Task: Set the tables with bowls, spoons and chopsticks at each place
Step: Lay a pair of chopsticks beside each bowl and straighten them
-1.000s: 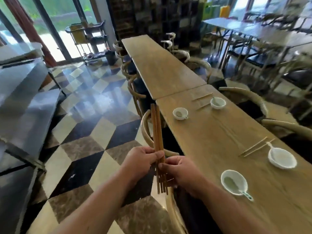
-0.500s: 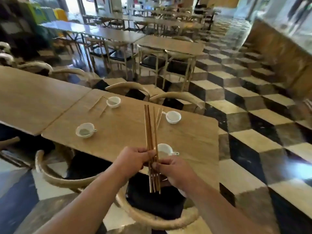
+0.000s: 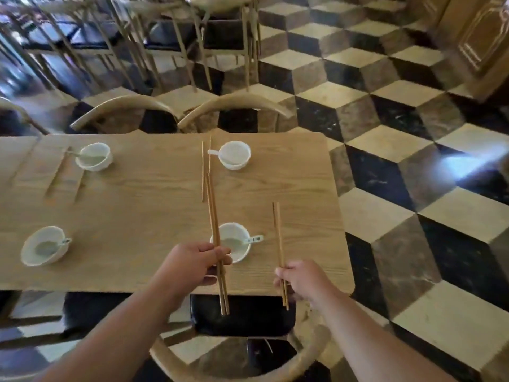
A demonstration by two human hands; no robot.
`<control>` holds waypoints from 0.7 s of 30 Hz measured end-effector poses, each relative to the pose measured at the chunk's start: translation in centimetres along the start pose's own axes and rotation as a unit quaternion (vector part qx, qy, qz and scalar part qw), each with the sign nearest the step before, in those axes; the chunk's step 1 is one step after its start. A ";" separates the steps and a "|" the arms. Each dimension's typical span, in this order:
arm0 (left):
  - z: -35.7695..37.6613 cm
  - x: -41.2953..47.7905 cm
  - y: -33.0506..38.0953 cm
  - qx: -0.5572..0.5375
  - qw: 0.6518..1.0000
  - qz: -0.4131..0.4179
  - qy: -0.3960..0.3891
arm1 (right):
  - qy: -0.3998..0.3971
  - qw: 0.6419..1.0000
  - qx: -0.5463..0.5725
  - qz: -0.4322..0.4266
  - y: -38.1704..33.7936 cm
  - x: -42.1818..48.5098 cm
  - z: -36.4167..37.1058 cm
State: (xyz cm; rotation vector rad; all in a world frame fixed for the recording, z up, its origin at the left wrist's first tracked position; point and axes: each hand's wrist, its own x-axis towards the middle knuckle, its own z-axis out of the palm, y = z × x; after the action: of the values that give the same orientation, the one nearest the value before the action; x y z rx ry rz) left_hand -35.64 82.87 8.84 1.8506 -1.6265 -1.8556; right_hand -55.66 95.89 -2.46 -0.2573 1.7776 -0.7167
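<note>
now the nearest thing is a chair (image 3: pixel 168 358) with a curved wooden back, its lower part cut off by the frame edge and its dark seat tucked under the table (image 3: pixel 137 210). just above it, the left hand (image 3: pixel 192 267) curls its fingers and thumb round a bundle of chopsticks (image 3: pixel 216 230); how many sticks it holds is hard to count. half a second ago both hands held one bundle together. now they are apart, and the right hand (image 3: pixel 303 279) pinches a separate pair of chopsticks (image 3: pixel 278 238) near its lower end, over the table's near right corner. both sets point away from the person.

between the two sets a white bowl (image 3: pixel 234 244) stands on the table with a spoon (image 3: pixel 252 239) in it, partly hidden by the bundle. a second bowl (image 3: pixel 44 249) with a spoon sits near the left edge.

farther off, a third bowl (image 3: pixel 234 155) has a laid pair of chopsticks (image 3: pixel 203 175) just beside it, the pair's near end hidden by the bundle. a fourth bowl (image 3: pixel 94 160) sits at far left; the chopsticks (image 3: pixel 59 175) beside it are blurred. two chair backs (image 3: pixel 234 103) stand beyond the table on the cube-patterned floor (image 3: pixel 385 150).
</note>
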 end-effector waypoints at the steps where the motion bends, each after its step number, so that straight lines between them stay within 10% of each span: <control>1: -0.3 1.3 0.1 -0.002 1.000 -0.006 0.001 | -0.005 1.000 -0.014 0.016 0.0 1.7 0.5; 14: -3.8 8.3 -0.7 -0.025 0.998 -0.033 -0.048 | 0.138 0.990 0.018 -0.033 -4.4 3.2 2.3; 21: -12.6 9.8 -1.9 -0.053 0.997 0.007 -0.046 | -0.119 0.990 0.051 -0.052 -13.9 -1.8 17.7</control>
State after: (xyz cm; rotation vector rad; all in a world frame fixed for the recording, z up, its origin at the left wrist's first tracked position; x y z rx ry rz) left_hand -27.82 69.64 4.29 1.7318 -1.5287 -2.0089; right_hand -41.24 79.87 4.10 -0.3536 1.5056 -0.8146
